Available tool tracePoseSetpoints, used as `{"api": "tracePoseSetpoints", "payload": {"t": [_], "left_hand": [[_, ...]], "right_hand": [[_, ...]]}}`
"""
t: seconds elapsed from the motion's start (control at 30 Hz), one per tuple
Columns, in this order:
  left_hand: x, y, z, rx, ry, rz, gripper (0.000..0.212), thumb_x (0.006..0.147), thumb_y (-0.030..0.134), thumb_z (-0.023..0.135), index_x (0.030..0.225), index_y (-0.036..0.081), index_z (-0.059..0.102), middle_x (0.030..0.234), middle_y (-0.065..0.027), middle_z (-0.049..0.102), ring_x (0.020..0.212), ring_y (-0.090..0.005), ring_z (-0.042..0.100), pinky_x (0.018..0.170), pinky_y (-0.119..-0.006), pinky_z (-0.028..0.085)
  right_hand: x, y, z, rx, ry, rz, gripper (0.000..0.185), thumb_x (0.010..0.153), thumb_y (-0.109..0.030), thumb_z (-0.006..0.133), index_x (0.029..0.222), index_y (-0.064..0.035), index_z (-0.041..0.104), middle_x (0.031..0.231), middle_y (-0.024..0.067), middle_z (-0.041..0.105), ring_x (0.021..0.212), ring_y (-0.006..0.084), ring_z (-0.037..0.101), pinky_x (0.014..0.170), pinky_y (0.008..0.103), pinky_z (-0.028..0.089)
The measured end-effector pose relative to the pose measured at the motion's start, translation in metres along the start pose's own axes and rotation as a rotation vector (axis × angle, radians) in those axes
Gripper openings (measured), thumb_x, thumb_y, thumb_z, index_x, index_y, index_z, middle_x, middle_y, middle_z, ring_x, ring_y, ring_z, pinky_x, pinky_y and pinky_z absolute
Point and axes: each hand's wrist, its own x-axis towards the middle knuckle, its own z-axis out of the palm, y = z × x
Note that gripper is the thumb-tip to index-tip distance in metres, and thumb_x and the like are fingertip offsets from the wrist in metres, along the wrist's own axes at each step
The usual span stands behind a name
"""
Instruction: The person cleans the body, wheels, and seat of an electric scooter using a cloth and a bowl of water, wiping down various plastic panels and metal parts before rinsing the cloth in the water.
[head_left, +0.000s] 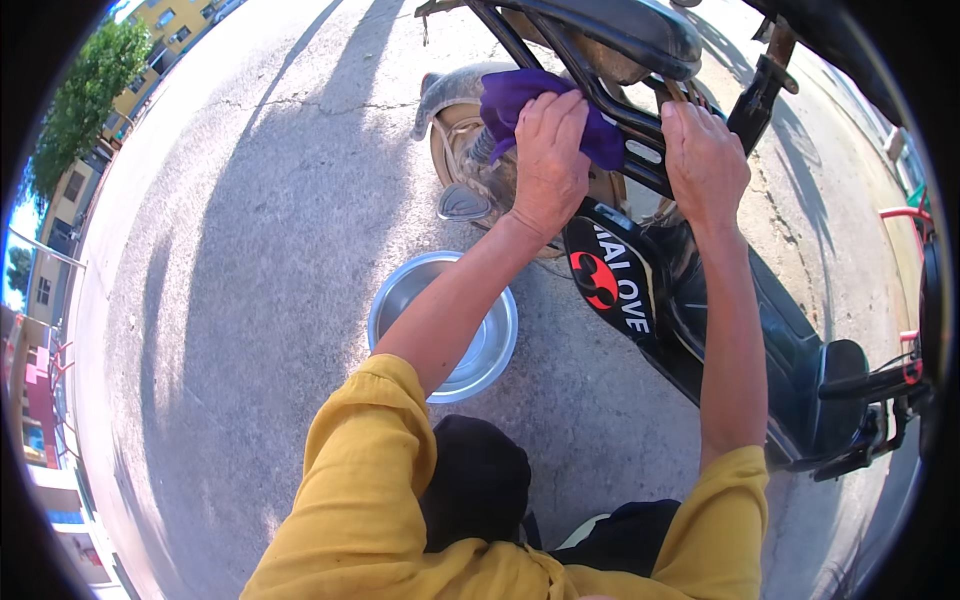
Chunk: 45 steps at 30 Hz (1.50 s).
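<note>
A black electric scooter (757, 330) stands before me, with its dusty rear wheel (457, 139) and grey mudguard (454, 86) at the upper middle. My left hand (553, 161) grips a purple cloth (506, 101) and presses it against the black tubular frame (581, 71) below the seat (637, 34). Further right, my right hand (703, 165) is closed around a frame part near the seat's front end; its fingertips are partly hidden. Below my left forearm a round metal basin (506, 349) rests on the ground, partly covered by that forearm.
A pedal (463, 203) sticks out beside the rear wheel. The scooter's flat footboard (780, 352) runs down to the right towards the handlebar (862, 386). My knee (476, 480) is close below the basin. Cracked concrete (300, 247) lies beneath everything.
</note>
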Motion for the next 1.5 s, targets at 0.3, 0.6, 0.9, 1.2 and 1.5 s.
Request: {"api": "tracePoseSetpoints", "payload": {"t": [0.3,0.6,0.9,1.2,1.5], "left_hand": [[0.034,-0.062,-0.044,0.19,-0.199,0.291,0.048,0.074,0.001,0.059,0.122,0.007,0.056,0.126,-0.0085,0.058,0.12,-0.0272,0.052,0.097,-0.039,0.04],[0.085,-0.044,-0.006,-0.281,0.459,-0.563,0.019,0.096,0.004,0.037,0.11,-0.006,0.043,0.091,-0.0234,0.059,0.082,-0.0362,0.059,0.081,-0.042,0.046],[0.067,-0.001,0.027,-0.019,0.249,-0.146,0.064,0.078,-0.009,0.055,0.137,-0.013,0.032,0.143,-0.0334,0.03,0.129,-0.0514,0.032,0.11,-0.051,0.028],[0.065,-0.01,-0.014,0.1,-0.165,0.345,0.03,0.074,0.024,0.064,0.099,0.008,0.065,0.103,-0.0054,0.064,0.1,-0.0232,0.057,0.088,-0.038,0.038],[0.068,-0.004,0.007,0.145,0.062,0.183,0.019,0.069,0.018,0.062,0.084,0.006,0.059,0.09,-0.0091,0.058,0.099,-0.027,0.053,0.094,-0.045,0.033]], "right_hand": [[0.001,0.004,-0.009,0.092,-0.015,-0.064,0.022,0.096,-0.025,0.052,0.089,-0.0081,0.064,0.082,0.0075,0.068,0.083,0.0251,0.065,0.074,0.0397,0.05],[0.001,0.003,-0.004,0.052,0.038,-0.036,0.02,0.094,-0.022,0.052,0.086,-0.0085,0.065,0.081,0.0062,0.068,0.08,0.0247,0.066,0.074,0.0388,0.051],[0.001,0.0,-0.004,-0.003,-0.054,0.016,0.021,0.095,-0.023,0.051,0.09,-0.0093,0.066,0.086,0.0056,0.069,0.086,0.0241,0.066,0.078,0.0393,0.05],[0.001,-0.001,-0.012,0.045,-0.088,0.022,0.022,0.097,-0.025,0.049,0.094,-0.0101,0.065,0.091,0.0062,0.067,0.089,0.0253,0.064,0.079,0.04,0.048],[0.0,0.004,-0.007,0.024,-0.048,-0.001,0.022,0.097,-0.024,0.05,0.095,-0.0092,0.066,0.089,0.0068,0.067,0.087,0.0261,0.064,0.078,0.0396,0.049]]}}
